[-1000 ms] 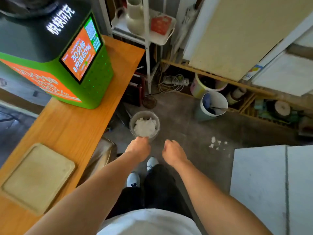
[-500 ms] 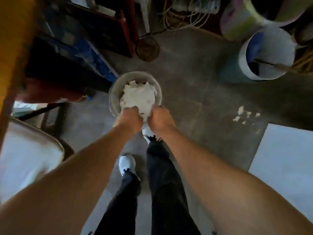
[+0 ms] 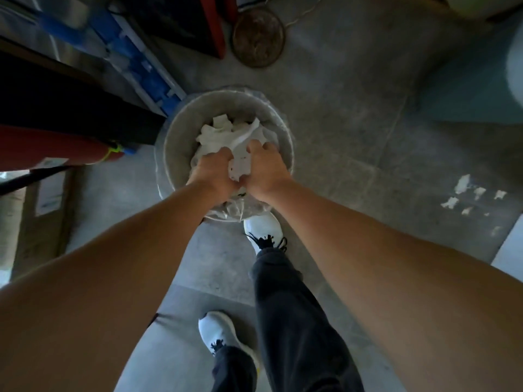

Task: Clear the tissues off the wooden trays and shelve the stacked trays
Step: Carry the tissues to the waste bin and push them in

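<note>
You are bent over the waste bin [image 3: 169, 142], which stands on the concrete floor just in front of your forward shoe [image 3: 261, 226]. Both your hands are inside its rim, side by side. Your left hand [image 3: 213, 172] and your right hand [image 3: 266, 169] have the fingers curled down into the heap of white tissues [image 3: 226, 134], with one crumpled piece squeezed between the two hands. The fingertips are buried in the paper, so I cannot tell if they pinch it or only press it.

The tissues fill the bin almost up to the rim, so the clearing part seems nearly done; it looks like you are packing them down or letting go. No wooden tray is visible around the bin, so I cannot say if the trays are stacked. Shelving them is, I think, what is left. Some small white scraps [image 3: 464, 193] lie on the floor, well apart from the bin, on your right.
</note>
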Demonstrator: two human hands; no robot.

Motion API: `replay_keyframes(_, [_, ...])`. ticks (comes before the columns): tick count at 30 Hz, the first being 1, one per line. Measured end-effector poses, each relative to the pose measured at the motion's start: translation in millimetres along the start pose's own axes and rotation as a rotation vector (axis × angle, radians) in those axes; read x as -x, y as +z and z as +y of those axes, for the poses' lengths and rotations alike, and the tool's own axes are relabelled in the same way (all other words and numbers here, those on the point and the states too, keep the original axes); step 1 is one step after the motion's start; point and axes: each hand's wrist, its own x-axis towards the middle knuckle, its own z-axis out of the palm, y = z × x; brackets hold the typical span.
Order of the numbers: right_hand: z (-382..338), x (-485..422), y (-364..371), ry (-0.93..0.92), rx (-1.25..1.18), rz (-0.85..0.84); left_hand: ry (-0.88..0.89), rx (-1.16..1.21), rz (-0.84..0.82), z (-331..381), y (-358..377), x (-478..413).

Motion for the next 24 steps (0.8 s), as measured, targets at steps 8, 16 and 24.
replay_keyframes(8, [0.5,26.7,-24.4,0.036,0.074,0.019,-0.044,0.054,0.021,13.3,-13.3,34.9])
replay_keyframes(16, [-70.9,183.3,-69.9,-0.080,0.261,0.161,-0.041,0.104,0.156,37.0,-83.6,212.7])
replay_keyframes(24, [-136.8,415.4,-79.0,-0.157,0.350,0.342,0.060,0.048,0.366,47.7,-130.6,450.5])
